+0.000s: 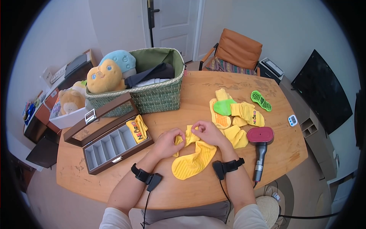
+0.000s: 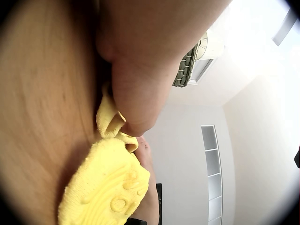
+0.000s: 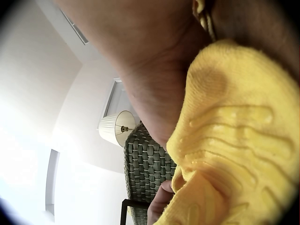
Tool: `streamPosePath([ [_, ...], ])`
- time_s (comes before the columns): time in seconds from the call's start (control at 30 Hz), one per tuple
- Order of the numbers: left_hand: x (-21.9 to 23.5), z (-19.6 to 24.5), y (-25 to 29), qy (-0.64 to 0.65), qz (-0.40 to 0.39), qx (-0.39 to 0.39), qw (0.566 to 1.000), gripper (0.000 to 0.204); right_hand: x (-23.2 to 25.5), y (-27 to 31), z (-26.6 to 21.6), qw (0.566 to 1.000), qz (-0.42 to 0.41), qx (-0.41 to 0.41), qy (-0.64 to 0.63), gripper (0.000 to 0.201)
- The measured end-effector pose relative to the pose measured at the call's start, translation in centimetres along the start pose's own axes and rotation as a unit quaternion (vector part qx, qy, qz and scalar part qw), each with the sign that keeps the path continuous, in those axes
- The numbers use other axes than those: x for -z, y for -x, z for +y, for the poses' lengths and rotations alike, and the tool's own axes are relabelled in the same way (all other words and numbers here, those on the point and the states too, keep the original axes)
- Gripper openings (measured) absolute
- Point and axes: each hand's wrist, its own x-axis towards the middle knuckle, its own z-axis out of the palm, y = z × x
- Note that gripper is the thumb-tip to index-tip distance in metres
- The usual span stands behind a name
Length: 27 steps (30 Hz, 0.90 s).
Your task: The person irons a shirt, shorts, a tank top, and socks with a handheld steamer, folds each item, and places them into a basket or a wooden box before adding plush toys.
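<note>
In the head view a yellow sock (image 1: 192,162) with raised ribbed grips lies on the table, its foot toward the person. My left hand (image 1: 169,143) pinches yellow sock fabric at the left with thumb and fingers. On the other side my right hand (image 1: 209,132) pinches the yellow fabric near its upper edge. The left wrist view shows a folded yellow cuff (image 2: 110,117) under the left hand's fingers. Close to the right wrist camera, the sock's gripped sole (image 3: 239,126) fills much of the view. Palms and fingers hide part of the fabric.
Left of the hands stands a brown compartment box (image 1: 114,147), lid raised, a folded yellow sock (image 1: 137,129) in its end slot. Behind it is a green woven basket (image 1: 158,95) with plush toys. More yellow socks (image 1: 236,136), a green sole-shaped piece (image 1: 261,100) and a handheld steamer (image 1: 260,152) lie right.
</note>
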Motion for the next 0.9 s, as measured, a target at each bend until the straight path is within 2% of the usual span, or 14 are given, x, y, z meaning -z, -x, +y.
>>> streamPosePath([
  [0.47,-0.2,-0.3,-0.1,0.004,-0.003,0.006,1.0,0.015,0.0,0.1,-0.2,1.0,0.005,0.002,0.005,0.017],
  [0.53,-0.6,-0.9,-0.1,0.014,0.037,-0.059,0.997,0.013,0.0,0.1,-0.3,1.0,0.007,0.004,0.007,0.016],
  [0.67,-0.2,-0.4,0.0,0.001,0.009,-0.017,1.0,0.014,0.0,0.1,0.1,1.0,0.0,0.001,0.009,0.017],
  [0.73,-0.1,-0.4,-0.1,0.006,0.003,0.03,1.0,0.018,0.1,0.1,-0.1,1.0,0.012,0.01,0.019,0.027],
  [0.77,-0.6,-1.1,-0.2,0.005,0.004,0.03,1.0,0.018,0.0,0.1,0.1,1.0,0.012,0.011,0.019,0.027],
  [0.83,-1.7,-2.7,-0.6,0.212,0.054,0.026,0.976,0.027,-0.1,0.0,0.4,0.997,0.029,0.072,-0.023,0.041],
  [0.87,-1.4,-2.2,-0.7,0.21,0.053,0.024,0.976,0.027,0.0,0.0,-0.3,0.997,0.032,0.074,-0.023,0.041],
  [0.9,-1.0,-1.7,-0.6,0.199,0.042,0.044,0.978,0.032,0.1,0.0,-1.0,0.993,0.038,0.067,-0.094,0.044],
])
